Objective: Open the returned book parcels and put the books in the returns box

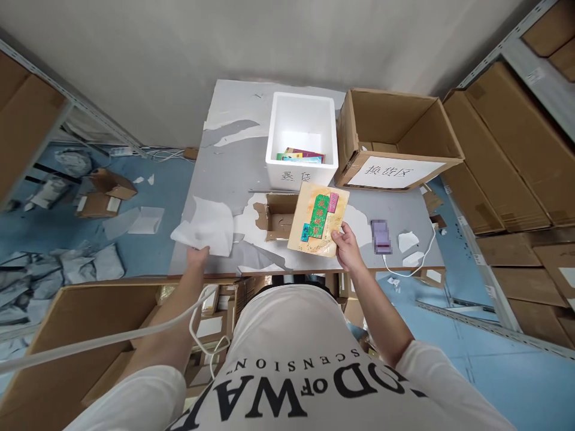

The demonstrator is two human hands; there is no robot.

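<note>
My right hand (347,245) grips a tan book (296,221) by its lower right edge, its cover bearing green, pink and blue title blocks. The book is tilted above the table and overlaps a small open cardboard box (280,234). On the left, my left hand (197,256) is closed on a crumpled white sheet (207,227), near the table's front edge. Its fingers are partly hidden by the sheet. Behind the book stands a white foam box (302,173) with several colourful books (302,157) lying in it.
A large labelled cardboard box (402,172) stands right of the foam box. A purple phone-like device (381,236) with a white cable (406,274) lies on the table (224,158) at right. Torn paper lies about. An open carton (67,335) is below left; shelves with cartons (512,137) flank the right.
</note>
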